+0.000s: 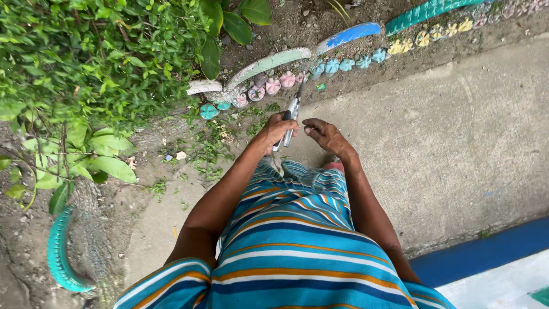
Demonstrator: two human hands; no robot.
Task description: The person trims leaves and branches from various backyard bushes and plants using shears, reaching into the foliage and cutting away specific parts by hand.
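Observation:
My left hand [278, 129] is closed around the handle of a pair of metal garden shears [293, 111], whose blades point away from me toward the garden border. My right hand [323, 134] hovers just to the right of the shears, fingers curled and loosely apart, holding nothing. Both hands are in front of my blue, orange and white striped shirt [291, 240], above the concrete path [434, 143].
A leafy green bush [91, 57] fills the upper left. Painted half-buried tyres [269, 62] and small coloured flower-shaped pieces [343, 64] edge the soil bed. Cut leaves [209, 146] lie by the border. A teal tyre [60, 252] sits lower left; a blue-painted kerb [486, 252] lower right.

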